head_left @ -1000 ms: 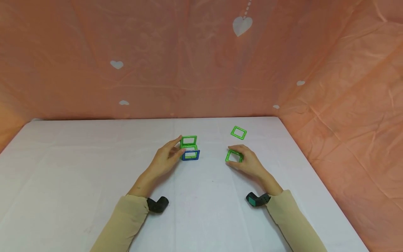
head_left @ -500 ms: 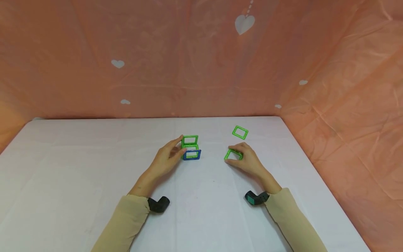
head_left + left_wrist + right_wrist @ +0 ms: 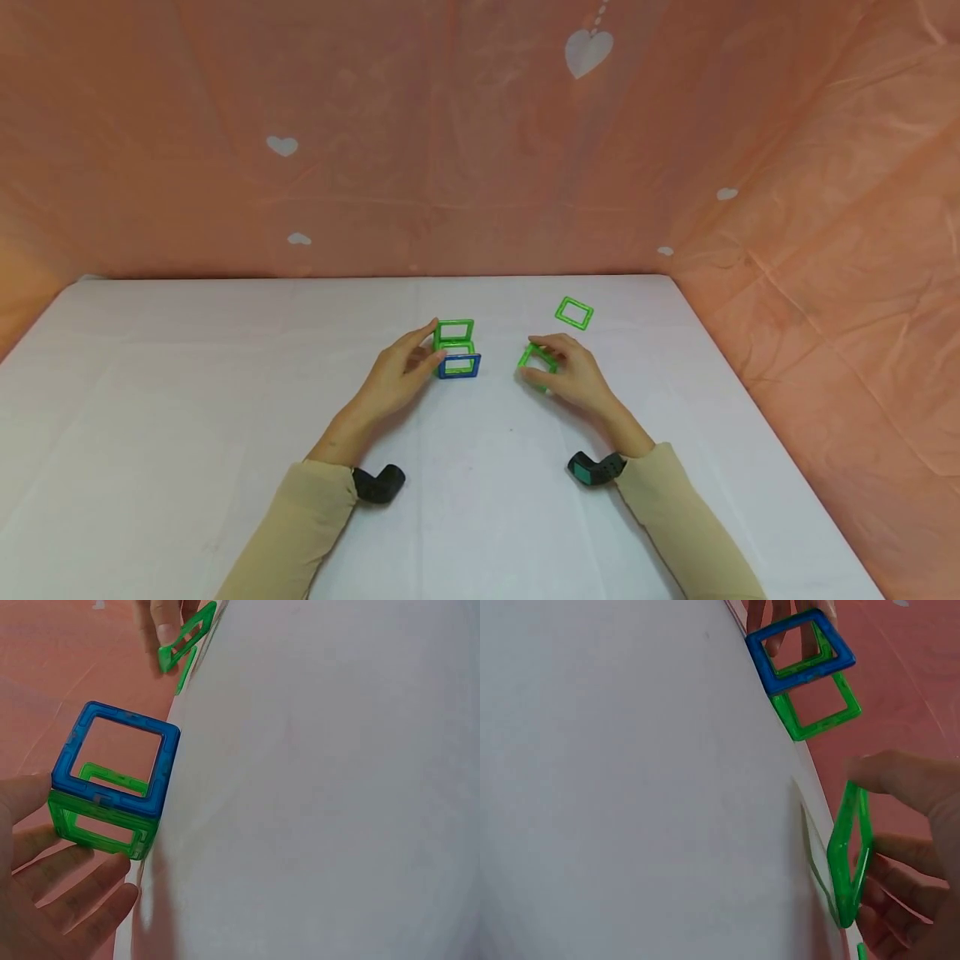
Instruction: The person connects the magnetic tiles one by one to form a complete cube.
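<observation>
In the head view my left hand (image 3: pixel 393 379) holds a small structure of square magnetic tiles on the table. A blue tile (image 3: pixel 71 750) stands at its near side, joined to green tiles (image 3: pixel 105 811). The left wrist view shows the thumb by the blue tile's corner and the fingers spread along the green side. To the right, my right hand (image 3: pixel 577 375) pinches a single green square tile (image 3: pixel 840 855) between thumb and fingers, tilted and apart from the structure. Part of that tile is hidden behind the thumb in the head view.
Another green square tile (image 3: pixel 580 302) lies flat on the white table (image 3: pixel 465 500), beyond my right hand. An orange sheet with pale hearts (image 3: pixel 450 167) hangs behind the table and along its right side. Each wrist carries a black camera (image 3: pixel 380 484).
My right hand has moved left with its green tile, closer to the structure, and the tile has turned in its grip. My left hand stays on the structure.
</observation>
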Available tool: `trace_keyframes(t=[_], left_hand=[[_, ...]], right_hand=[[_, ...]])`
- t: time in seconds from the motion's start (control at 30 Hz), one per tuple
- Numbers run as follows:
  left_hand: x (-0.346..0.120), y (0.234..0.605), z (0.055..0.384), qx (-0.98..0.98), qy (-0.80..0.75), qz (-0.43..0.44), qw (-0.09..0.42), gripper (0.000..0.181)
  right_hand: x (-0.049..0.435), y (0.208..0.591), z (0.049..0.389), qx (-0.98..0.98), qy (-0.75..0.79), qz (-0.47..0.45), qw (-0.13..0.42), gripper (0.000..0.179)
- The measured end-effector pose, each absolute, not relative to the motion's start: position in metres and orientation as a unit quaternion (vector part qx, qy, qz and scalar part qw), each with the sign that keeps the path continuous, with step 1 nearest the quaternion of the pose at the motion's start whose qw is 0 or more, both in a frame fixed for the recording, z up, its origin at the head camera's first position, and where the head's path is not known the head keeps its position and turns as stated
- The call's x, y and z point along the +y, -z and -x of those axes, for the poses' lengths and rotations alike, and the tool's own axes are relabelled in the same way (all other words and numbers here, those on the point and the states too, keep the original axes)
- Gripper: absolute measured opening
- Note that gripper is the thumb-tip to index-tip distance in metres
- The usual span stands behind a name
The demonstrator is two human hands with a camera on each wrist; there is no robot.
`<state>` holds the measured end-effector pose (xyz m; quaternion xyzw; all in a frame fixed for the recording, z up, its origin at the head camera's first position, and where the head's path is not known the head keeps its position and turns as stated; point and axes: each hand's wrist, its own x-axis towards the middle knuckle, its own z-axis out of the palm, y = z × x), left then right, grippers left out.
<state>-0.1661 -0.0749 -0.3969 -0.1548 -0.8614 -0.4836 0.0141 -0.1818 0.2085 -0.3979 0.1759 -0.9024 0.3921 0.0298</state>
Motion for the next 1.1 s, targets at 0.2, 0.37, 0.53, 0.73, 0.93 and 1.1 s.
trace_keyframes(t=[0.2,0.37,0.53,0.73,0.93,1.1], left_hand=[[-0.074,0.397,0.166,-0.862,0.482,0.160,0.016,0.057],[-0.074,0.396,0.166,-0.863,0.481,0.155,0.013,0.057],[-0.072,0.396,0.166,-0.863,0.482,0.150,0.011,0.057],[-0.073,0.396,0.166,-0.863,0.482,0.150,0.009,0.057],[-0.074,0.395,0.165,-0.862,0.485,0.149,0.007,0.057],[-0.074,0.395,0.164,-0.863,0.485,0.144,0.002,0.057]], right_hand=[[0.201,0.398,0.183,-0.889,-0.413,-0.195,0.041,0.052],[0.198,0.398,0.186,-0.879,-0.425,-0.208,0.050,0.052],[0.195,0.396,0.187,-0.868,-0.449,-0.210,0.041,0.052],[0.189,0.390,0.186,-0.851,-0.477,-0.217,0.038,0.053],[0.176,0.361,0.169,-0.842,-0.491,-0.222,0.028,0.049],[0.174,0.361,0.171,-0.832,-0.505,-0.228,0.016,0.051]])
